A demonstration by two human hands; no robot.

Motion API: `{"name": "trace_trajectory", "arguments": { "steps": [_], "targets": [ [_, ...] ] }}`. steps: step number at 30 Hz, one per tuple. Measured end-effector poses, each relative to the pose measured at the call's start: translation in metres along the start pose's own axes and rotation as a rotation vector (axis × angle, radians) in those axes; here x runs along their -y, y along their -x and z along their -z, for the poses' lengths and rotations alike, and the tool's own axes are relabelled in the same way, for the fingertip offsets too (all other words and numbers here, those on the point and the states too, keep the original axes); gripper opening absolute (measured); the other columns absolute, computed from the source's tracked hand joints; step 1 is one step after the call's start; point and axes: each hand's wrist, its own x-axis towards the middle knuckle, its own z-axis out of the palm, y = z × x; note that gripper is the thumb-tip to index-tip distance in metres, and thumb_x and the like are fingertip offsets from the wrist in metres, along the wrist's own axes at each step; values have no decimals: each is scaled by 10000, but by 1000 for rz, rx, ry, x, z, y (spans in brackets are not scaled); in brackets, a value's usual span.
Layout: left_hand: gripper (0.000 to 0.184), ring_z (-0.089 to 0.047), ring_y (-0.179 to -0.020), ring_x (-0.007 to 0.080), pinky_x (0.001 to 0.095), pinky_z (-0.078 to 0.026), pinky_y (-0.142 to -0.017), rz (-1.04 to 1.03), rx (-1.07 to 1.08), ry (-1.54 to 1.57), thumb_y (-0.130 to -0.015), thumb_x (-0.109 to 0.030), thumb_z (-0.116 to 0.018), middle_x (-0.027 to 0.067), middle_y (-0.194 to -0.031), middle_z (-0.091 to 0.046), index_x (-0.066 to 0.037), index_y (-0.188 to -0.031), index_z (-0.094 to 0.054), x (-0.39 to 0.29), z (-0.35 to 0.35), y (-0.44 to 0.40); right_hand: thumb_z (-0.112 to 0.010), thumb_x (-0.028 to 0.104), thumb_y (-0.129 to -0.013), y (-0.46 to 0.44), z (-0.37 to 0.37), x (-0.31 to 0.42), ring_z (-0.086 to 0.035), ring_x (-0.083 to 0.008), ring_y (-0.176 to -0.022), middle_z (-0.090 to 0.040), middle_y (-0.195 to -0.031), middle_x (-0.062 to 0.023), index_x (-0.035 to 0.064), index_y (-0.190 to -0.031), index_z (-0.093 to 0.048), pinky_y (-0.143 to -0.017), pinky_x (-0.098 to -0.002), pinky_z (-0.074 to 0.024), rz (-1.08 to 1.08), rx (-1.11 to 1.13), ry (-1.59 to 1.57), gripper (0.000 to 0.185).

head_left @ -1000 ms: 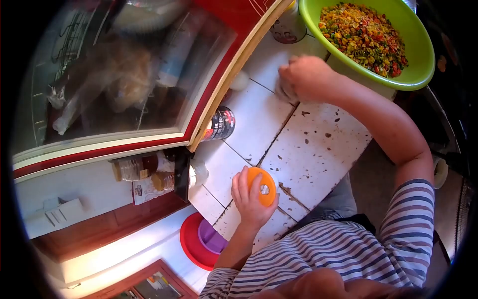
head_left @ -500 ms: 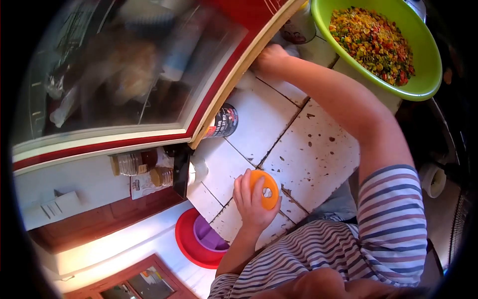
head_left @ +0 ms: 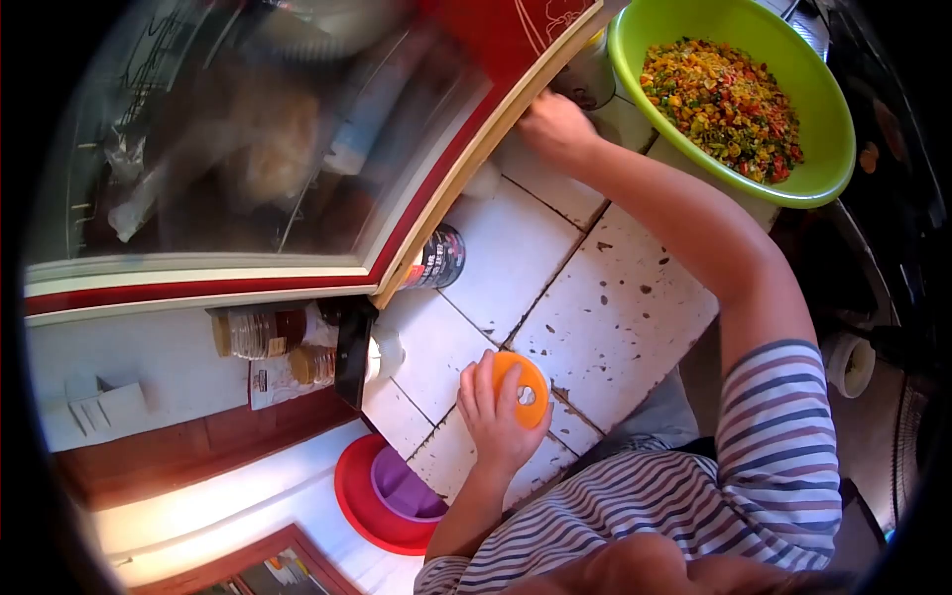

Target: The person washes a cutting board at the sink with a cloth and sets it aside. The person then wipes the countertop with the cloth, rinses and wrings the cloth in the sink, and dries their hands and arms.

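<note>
L hand [head_left: 501, 426] curled snug round orange disc [head_left: 536, 376] nr tiled surface's [head_left: 620, 317] near L corner, prob. light, stiff, a bit slick, best held by rim; R hand [head_left: 560, 127] at cabinet [head_left: 486, 40] edge, fingertips hidden, can't tell grip.

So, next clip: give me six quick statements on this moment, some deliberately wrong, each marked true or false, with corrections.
1. The left hand grips a round orange-topped item. True.
2. The right hand is inside the green bowl. False: the right hand is at the edge of the red-framed cabinet, its fingers partly hidden.
3. The green bowl holds a mix of small, colourful pieces. True.
4. The person's sleeves are plain. False: the sleeves are striped.
5. The purple basin shows within the rim of the red basin. True.
6. The dark-labelled can is in the left hand. False: the dark-labelled can stands beside the cabinet's edge, untouched.
</note>
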Motion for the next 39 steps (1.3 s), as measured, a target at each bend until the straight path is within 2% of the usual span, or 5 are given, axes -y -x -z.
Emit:
{"name": "trace_trajectory", "arguments": {
  "steps": [5, 9, 11, 15, 39],
  "targets": [
    [650, -365, -1147, 410, 478, -317, -923, -9, -6, 8, -548, -192, -761, 214, -1282, -376, -64, -1121, -483, -1, -1, 0, -469, 152, -871, -46, -6, 4, -298, -251, -1300, -272, -1439, -81, 89, -1345, -365, -1066, -386, -240, -48, 29, 104, 490],
    [643, -366, -1150, 404, 472, -319, -925, -1, -28, 39, -557, -193, -759, 211, -1281, -382, -69, -1125, -484, -2, -3, 2, -483, 161, -863, -45, -19, 9, -309, -244, -1292, -320, -1411, -95, 114, -1306, -429, -1032, -410, -289, -118, -15, 74, 449],
    [646, -368, -1149, 401, 468, -320, -927, -14, -54, 50, -560, -194, -756, 208, -1283, -382, -73, -1133, -482, -1, -3, 2, -452, 143, -841, -25, -15, 1, -384, -288, -1203, -461, -1246, -111, 102, -1139, -535, -953, -413, -378, -162, 513, -238, 312],
    [664, -373, -1146, 394, 461, -319, -934, -32, -71, 112, -572, -198, -749, 199, -1291, -380, -84, -1162, -467, 5, -1, 1, -533, 124, -768, 89, 1, -16, -479, -325, -929, -510, -927, -88, 99, -848, -569, -746, -399, -460, 27, -170, -416, 91],
    [576, -385, -1145, 324, 451, -336, -914, -238, -351, 83, -601, -252, -723, 107, -1278, -414, -155, -1125, -505, -38, -35, -223, -563, 15, -638, 202, 13, -38, -492, -311, -1048, -582, -1084, -77, 104, -946, -609, -884, -442, -369, 503, 47, -883, 324]
  ]
}}
